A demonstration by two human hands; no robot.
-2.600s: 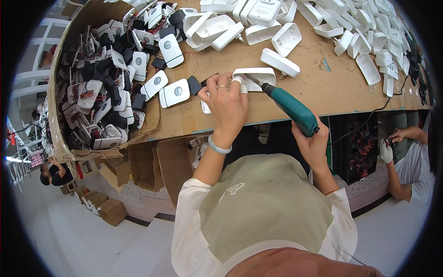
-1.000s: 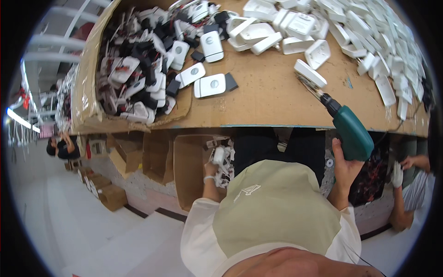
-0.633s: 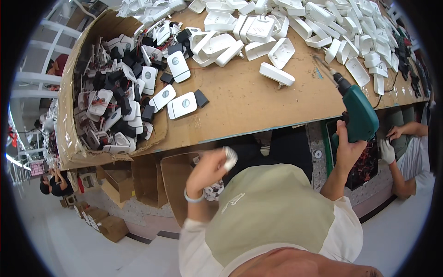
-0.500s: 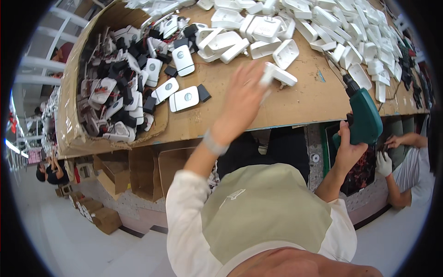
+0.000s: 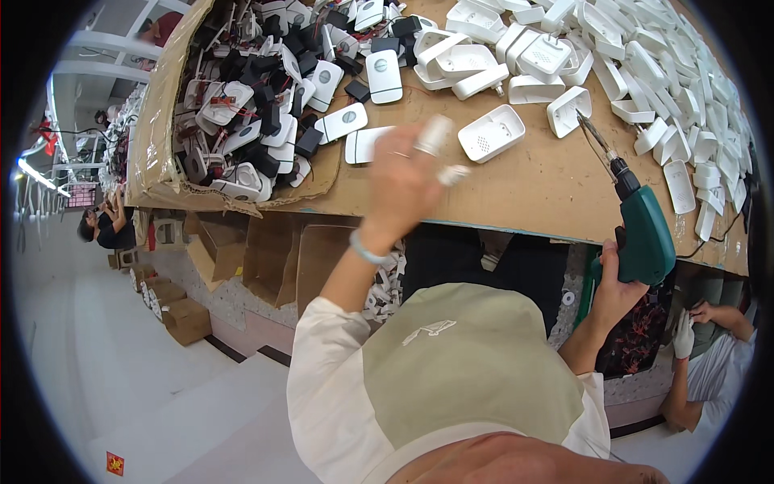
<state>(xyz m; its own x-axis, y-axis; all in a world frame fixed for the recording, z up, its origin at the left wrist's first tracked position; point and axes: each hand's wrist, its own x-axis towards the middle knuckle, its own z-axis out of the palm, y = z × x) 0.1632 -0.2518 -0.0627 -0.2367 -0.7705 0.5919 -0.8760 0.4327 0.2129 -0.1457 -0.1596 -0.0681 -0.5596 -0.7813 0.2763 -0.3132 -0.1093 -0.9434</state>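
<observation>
Drill (image 5: 649,234) of smooth dark-green plastic sits at the right, gripped by the right hand (image 5: 617,292), whose fingers are closed around its handle. The black chuck carries a slim metal bit (image 5: 599,141) pointing far and left; its tip overlaps a hollow white housing (image 5: 569,113), though whether they touch cannot be told. The left hand (image 5: 403,173), blurred, is over the near part of the table, with white wraps (image 5: 435,135) on its digits; whether its fingers grip anything cannot be told. It partly covers a flat white cover (image 5: 364,146) with rounded corners. Just to its right, a shallow white shell (image 5: 492,133) lies hollow side up, round-cornered, its floor pierced by small holes.

Beneath is brown cardboard (image 5: 556,189), matte and scuffed. At the left, a cardboard box (image 5: 153,157), its wall glossy with tape, holds a jumble of white covers, black blocks and thin red wires. At the far right, smooth white housings (image 5: 645,81) lie heaped in a loose, angular pile.
</observation>
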